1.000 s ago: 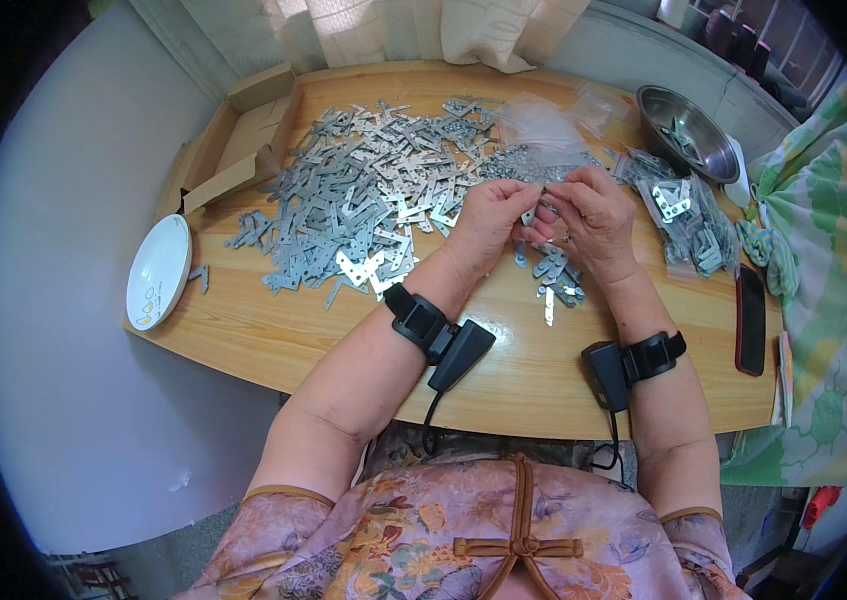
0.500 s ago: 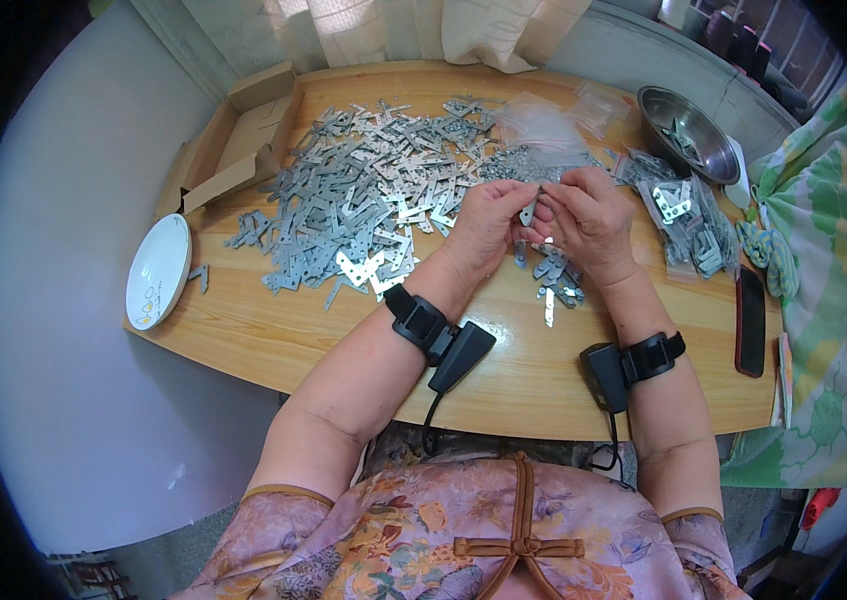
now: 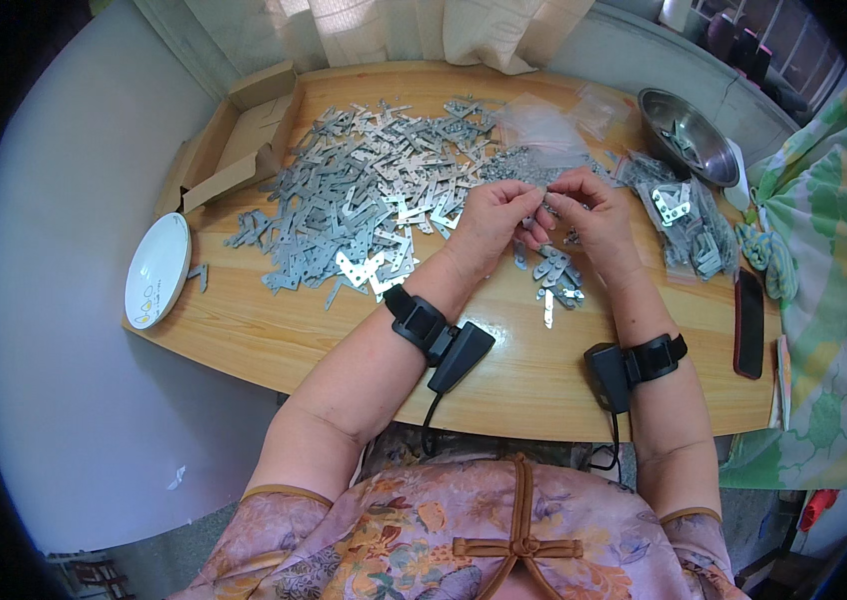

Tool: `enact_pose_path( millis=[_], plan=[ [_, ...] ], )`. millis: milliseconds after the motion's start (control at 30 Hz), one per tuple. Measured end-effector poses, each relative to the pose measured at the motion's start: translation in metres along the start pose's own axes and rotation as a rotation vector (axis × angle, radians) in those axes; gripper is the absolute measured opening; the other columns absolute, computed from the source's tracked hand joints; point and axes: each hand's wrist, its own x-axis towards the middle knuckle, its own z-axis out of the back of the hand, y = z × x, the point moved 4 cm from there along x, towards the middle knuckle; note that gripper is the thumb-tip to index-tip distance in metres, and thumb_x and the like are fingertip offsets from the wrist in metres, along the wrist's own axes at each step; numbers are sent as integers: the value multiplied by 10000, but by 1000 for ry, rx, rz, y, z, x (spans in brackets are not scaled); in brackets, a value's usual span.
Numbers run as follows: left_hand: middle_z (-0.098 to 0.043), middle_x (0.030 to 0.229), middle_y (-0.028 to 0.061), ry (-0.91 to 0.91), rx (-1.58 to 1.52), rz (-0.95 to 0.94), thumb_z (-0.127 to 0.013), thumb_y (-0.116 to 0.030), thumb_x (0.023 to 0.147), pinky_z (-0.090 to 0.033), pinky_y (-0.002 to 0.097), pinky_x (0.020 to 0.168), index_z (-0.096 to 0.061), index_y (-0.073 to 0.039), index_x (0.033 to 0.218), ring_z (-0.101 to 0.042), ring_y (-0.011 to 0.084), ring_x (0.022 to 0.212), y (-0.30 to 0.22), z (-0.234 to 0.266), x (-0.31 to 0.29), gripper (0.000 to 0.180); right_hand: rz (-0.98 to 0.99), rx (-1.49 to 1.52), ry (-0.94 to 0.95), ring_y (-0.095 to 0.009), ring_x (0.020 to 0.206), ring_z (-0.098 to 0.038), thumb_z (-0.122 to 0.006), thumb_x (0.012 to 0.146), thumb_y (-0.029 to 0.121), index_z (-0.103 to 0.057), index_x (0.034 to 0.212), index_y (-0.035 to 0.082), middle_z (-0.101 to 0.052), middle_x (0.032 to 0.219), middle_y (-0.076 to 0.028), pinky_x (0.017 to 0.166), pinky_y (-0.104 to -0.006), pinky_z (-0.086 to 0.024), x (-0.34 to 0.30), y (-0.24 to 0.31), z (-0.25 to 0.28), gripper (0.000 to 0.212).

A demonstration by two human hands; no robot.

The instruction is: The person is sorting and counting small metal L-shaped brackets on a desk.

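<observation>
My left hand [image 3: 494,222] and my right hand [image 3: 596,218] meet above the right half of the table, thumbs and fingertips pinched close together. Between the fingertips is a small grey metal piece [image 3: 544,193], mostly hidden; whether it is one part or several I cannot tell. Just below the hands lies a little heap of metal plates with holes [image 3: 556,272]. To the left spreads a big pile of flat, L-shaped metal corner brackets [image 3: 359,195]. Small loose metal fittings [image 3: 509,163] lie behind my hands.
Around the wooden table [image 3: 274,345] stand an open cardboard box [image 3: 244,140], a tilted white plate [image 3: 159,270] and a steel bowl [image 3: 656,112]. Clear plastic bags [image 3: 544,128] lie at the back, filled bags of brackets [image 3: 689,240] to the right, near a phone [image 3: 749,325].
The bracket end that showed below my left fingertips is now hidden. My right fingers have shifted slightly and lie more bent over the pinch. The piles have stayed put.
</observation>
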Motion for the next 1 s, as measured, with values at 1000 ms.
enact_pose_path(
  millis=[1000],
  plan=[
    [-595, 906, 47, 132, 13, -47, -507, -135, 863, -482, 226, 672, -554, -10, 1055, -572, 111, 799, -6, -14, -3, 234, 407, -425, -210, -235, 835, -499, -650, 653, 46, -537, 737, 38, -520, 997, -113, 742, -320, -419, 1, 27, 4, 141]
  ],
)
